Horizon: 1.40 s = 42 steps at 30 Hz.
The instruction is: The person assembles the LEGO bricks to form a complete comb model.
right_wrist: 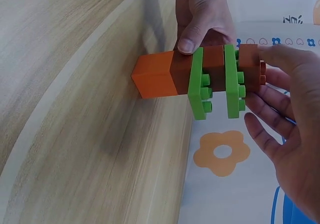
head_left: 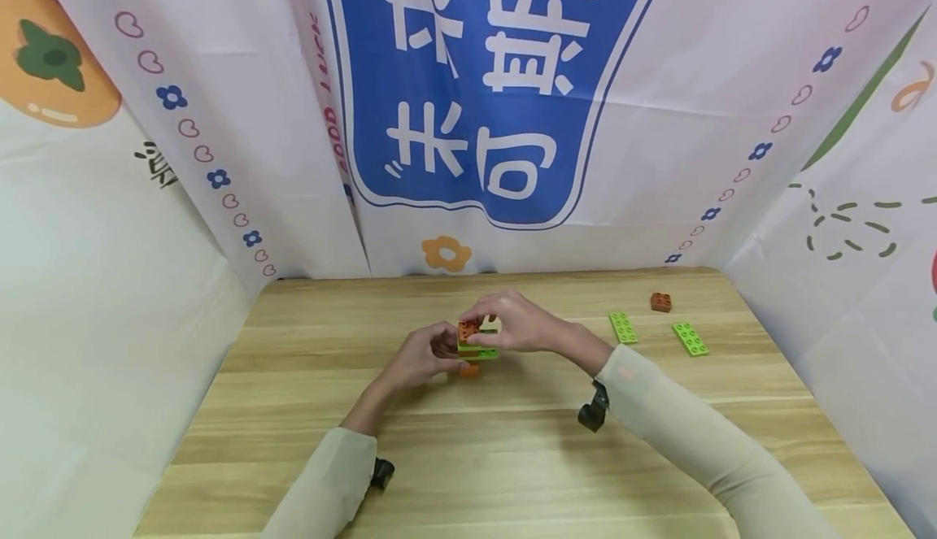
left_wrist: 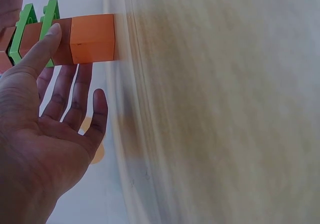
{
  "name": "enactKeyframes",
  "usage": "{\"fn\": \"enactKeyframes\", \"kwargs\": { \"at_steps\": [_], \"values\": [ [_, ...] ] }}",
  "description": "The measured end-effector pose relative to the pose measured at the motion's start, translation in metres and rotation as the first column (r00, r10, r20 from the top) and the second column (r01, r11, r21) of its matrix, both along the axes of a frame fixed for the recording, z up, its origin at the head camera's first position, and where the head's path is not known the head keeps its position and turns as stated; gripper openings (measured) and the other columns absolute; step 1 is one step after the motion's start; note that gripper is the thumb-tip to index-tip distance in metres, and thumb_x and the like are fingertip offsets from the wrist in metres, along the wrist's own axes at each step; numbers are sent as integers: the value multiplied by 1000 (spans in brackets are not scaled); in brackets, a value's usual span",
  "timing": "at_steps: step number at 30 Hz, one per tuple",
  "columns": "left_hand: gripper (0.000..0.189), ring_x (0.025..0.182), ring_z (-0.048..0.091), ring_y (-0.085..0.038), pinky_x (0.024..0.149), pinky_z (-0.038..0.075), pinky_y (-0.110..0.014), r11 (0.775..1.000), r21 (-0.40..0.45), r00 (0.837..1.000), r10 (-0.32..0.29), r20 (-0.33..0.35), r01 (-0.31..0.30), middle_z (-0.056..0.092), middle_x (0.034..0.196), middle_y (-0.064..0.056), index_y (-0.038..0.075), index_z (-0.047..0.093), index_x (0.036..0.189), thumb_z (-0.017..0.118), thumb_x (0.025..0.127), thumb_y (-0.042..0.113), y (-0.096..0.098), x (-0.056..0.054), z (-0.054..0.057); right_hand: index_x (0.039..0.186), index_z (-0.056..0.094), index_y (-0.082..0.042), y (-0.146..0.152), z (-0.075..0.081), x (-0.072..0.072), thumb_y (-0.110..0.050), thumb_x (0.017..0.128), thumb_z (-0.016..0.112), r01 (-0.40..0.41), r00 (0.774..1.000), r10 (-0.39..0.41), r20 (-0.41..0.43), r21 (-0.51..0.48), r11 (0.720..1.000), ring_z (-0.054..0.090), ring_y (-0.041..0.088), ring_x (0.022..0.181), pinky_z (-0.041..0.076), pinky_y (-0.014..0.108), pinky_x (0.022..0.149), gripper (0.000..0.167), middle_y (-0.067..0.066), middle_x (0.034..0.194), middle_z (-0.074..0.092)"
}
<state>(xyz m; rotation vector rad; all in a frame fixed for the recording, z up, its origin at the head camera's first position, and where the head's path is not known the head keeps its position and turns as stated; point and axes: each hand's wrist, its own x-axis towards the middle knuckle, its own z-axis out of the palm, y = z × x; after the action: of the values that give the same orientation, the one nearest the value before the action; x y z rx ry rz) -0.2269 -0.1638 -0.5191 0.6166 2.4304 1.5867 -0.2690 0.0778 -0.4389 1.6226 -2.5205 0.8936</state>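
A small tower of toy building bricks stands on the wooden table. At its base is an orange block (right_wrist: pixel 156 74), with a brown brick (right_wrist: pixel 181 72) above it. Two green plates (right_wrist: pixel 196 86) jut out to one side, a second brown brick (right_wrist: pixel 213 66) between them. My left hand (head_left: pixel 419 358) grips the tower from the left, its thumb across the lower bricks. From the right, my right hand (head_left: pixel 521 323) pinches the top brown brick (right_wrist: pixel 248 63) on the upper green plate (right_wrist: pixel 231 83). Whether that brick is fully seated I cannot tell.
To the right on the table (head_left: pixel 512 458) lie two loose green plates (head_left: pixel 623 328) and a brown brick (head_left: pixel 661 302). A printed cloth (head_left: pixel 622 230) hangs behind the table's far edge, with more cloth at both sides.
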Motion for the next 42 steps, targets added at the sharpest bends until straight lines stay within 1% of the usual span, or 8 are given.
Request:
{"fn": "enactKeyframes", "kwargs": {
  "at_steps": [6, 8, 10, 17, 26, 32, 38, 42],
  "values": [
    [35, 100, 71, -31, 83, 60, -28, 1000, -7, 1000, 8, -6, -8, 74, 115, -16, 2, 68, 122, 83, 90, 2, 2, 1, 0, 119, 78, -8, 2, 0, 1, -22, 99, 78, 25, 1000, -25, -8, -15, 1000, 73, 11, 98, 58, 24, 82, 25, 4, 112, 79],
    [35, 100, 71, -32, 83, 60, -29, 1000, -1, 1000, 7, -4, -7, 74, 115, -17, 1, 68, 122, 83, 90, 1, 2, 1, 1, 118, 79, -8, 1, 0, 2, -22, 98, 78, 27, 1000, -27, -4, -22, 999, 73, 11, 97, 58, 23, 82, 24, 3, 111, 79],
    [35, 100, 71, -32, 83, 60, -28, 1000, 0, 1000, 4, -3, -4, 74, 116, -17, 1, 68, 122, 83, 90, 1, 2, 1, 1, 117, 79, -9, 1, 0, 2, -22, 98, 79, 28, 1000, -28, 0, -27, 999, 73, 11, 97, 59, 24, 82, 23, 3, 110, 79],
    [34, 99, 72, -25, 84, 60, -28, 1000, -4, 1000, -14, -1, 14, 75, 115, -14, 3, 68, 121, 84, 91, 6, 1, 0, 0, 113, 81, -9, 1, 0, 2, -21, 96, 82, 31, 999, -30, 23, -41, 999, 72, 9, 94, 63, 39, 82, 21, 2, 106, 79],
    [32, 97, 72, -22, 84, 60, -29, 1000, -13, 1000, -8, 11, 8, 76, 114, -11, 6, 69, 120, 85, 91, 7, 2, 0, 3, 112, 81, -9, -1, 1, 4, -21, 95, 83, 64, 997, -62, 53, -35, 997, 73, 8, 93, 63, 38, 83, 21, 1, 105, 79],
    [32, 97, 72, -24, 84, 60, -29, 1000, -13, 1000, -8, 9, 9, 75, 114, -12, 5, 69, 119, 84, 91, 8, 2, 0, 3, 112, 82, -10, -3, 4, 5, -22, 96, 82, 74, 996, -74, 54, -3, 997, 73, 7, 94, 62, 29, 84, 20, 1, 106, 80],
    [31, 96, 73, -24, 82, 61, -28, 1000, -9, 1000, -10, 1, 10, 76, 113, -12, 5, 69, 118, 84, 91, 8, 2, 0, 1, 110, 82, -9, -4, 3, 5, -20, 95, 83, 81, 994, -80, 79, -3, 997, 74, 10, 92, 63, 38, 83, 18, 2, 103, 80],
    [32, 97, 73, -26, 82, 61, -28, 1000, -2, 1000, -12, 4, 12, 75, 113, -13, 4, 68, 119, 84, 91, 7, 2, 0, 1, 109, 83, -9, -6, 3, 6, -19, 94, 84, 91, 992, -91, 87, 3, 996, 74, 12, 92, 63, 38, 84, 18, 2, 102, 80]
  ]
}}
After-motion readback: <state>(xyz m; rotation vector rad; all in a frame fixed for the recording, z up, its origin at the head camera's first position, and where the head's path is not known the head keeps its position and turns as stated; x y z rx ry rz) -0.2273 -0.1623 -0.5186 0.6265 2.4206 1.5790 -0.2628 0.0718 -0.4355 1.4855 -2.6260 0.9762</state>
